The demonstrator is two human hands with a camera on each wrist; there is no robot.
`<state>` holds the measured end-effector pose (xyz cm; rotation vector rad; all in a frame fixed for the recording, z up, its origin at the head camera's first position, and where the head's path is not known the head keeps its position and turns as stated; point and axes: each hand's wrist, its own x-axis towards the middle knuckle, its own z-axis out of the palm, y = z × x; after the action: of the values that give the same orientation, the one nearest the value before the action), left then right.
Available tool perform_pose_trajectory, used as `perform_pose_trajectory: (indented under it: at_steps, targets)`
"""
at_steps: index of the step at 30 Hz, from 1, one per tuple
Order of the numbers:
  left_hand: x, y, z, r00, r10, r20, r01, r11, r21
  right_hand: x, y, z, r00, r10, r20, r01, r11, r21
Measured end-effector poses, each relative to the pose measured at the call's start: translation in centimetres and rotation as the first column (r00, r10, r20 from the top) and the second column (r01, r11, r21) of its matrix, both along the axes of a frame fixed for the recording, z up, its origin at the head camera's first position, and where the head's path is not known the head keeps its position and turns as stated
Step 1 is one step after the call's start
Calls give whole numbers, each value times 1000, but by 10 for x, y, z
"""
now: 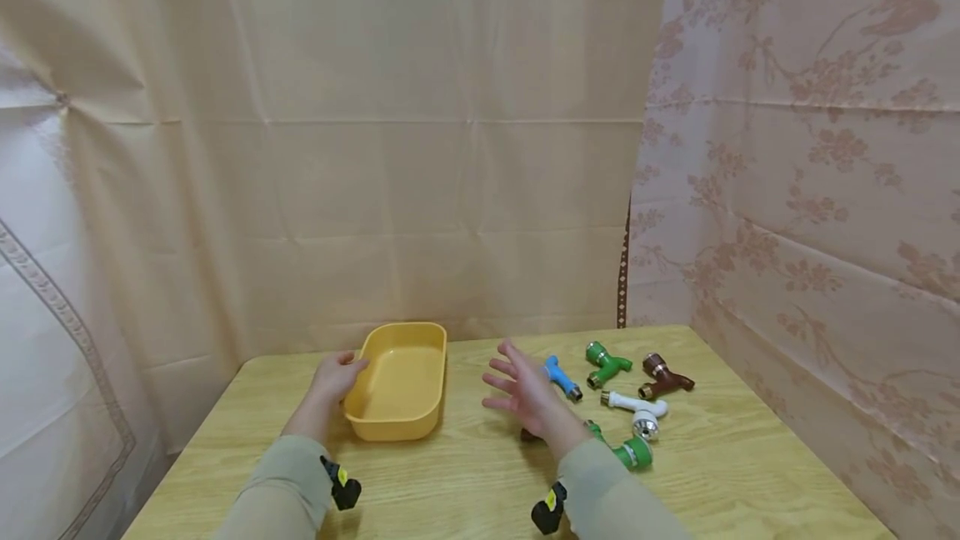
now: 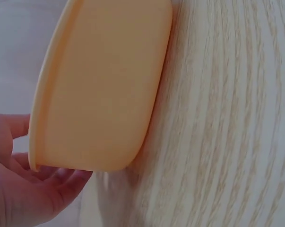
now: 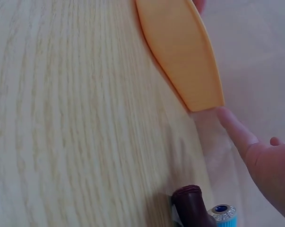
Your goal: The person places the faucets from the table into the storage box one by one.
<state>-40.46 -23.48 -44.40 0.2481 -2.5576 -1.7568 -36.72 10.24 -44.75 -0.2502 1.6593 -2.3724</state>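
A yellow plastic tub (image 1: 393, 430) stands on the left half of the table. At its left side my left hand (image 1: 333, 377) grips the rim, thumb over the edge and fingers along the outer wall; the left wrist view shows this hand (image 2: 33, 184) at the tub's end. My right hand (image 1: 528, 394) is held above the table with fingers spread, apart from the tub and holding nothing. Close beside it lie a blue tap (image 1: 561, 377) and a green tap (image 1: 636, 453), both partly covered by the hand or arm. A dark brown tap (image 3: 192, 205) lies beneath it.
Farther right lie another green tap (image 1: 607, 365), a brown tap (image 1: 663, 379) and a white tap (image 1: 637, 405) with a silver end. The wooden table (image 1: 420, 490) meets a beige curtain (image 1: 435, 148) behind and a flowered curtain (image 1: 810, 190) at the right.
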Motion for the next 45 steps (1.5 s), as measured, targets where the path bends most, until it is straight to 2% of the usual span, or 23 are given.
perform_pose_trajectory:
  at_steps: [4,11,17,26,38,45]
  targets:
    - [2,-1,-3,1000,12,22,-12,1000,22,1,-4,-3,1000,5,19,-6,1000,19]
    - [5,-1,-5,1000,16,16,-17,999,44,2,-8,-7,999,2,39,-3,999,32]
    - [3,-3,-7,1000,-3,23,2,999,50,3,-9,-5,999,-3,47,2,1000,31]
    - [5,0,-11,999,-45,-9,45,998,39,1,-6,-2,999,-5,39,3,999,38]
    - [17,11,-10,995,-93,-24,94,993,68,6,6,10,1000,6,-23,-4,996,92]
    - [26,19,-11,994,-109,-34,110,993,42,10,13,14,999,2,-47,4,992,124]
